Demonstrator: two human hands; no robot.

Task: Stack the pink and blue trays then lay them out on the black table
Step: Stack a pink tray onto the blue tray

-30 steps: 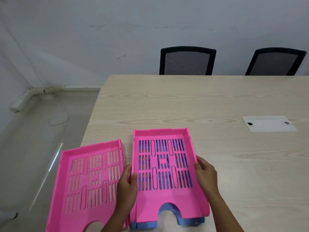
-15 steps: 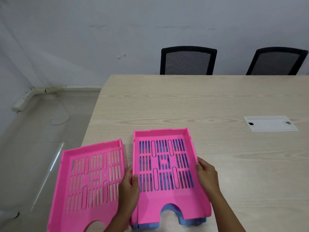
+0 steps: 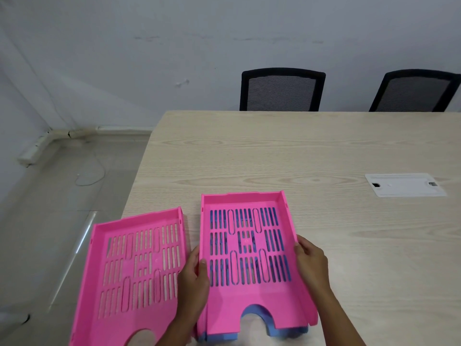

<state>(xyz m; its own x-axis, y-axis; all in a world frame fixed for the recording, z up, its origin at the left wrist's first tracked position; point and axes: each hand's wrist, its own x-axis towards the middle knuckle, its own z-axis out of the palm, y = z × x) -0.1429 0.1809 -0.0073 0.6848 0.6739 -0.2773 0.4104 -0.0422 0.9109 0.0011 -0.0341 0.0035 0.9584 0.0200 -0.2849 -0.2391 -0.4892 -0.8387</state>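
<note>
A: How is the stack positioned?

B: A pink tray [image 3: 247, 260] is nested on a blue tray [image 3: 279, 332], both resting on the wooden table [image 3: 287, 151] at its near edge. Only blue is seen through the slots of the pink tray; nothing else is held inside.

A: How is the stack gripped?

B: The left wall is clamped by the left hand [image 3: 194, 278], thumb over the rim. The right wall is clamped by the right hand [image 3: 310, 262].

A: What lies beside the stack?

B: A second pink tray [image 3: 134, 275] is found just left of the stack, overhanging the table edge, its interior bare. A white cover plate [image 3: 404, 184] is set into the table, well right of the stack.

A: Is any writing legible?

B: None can be read.
</note>
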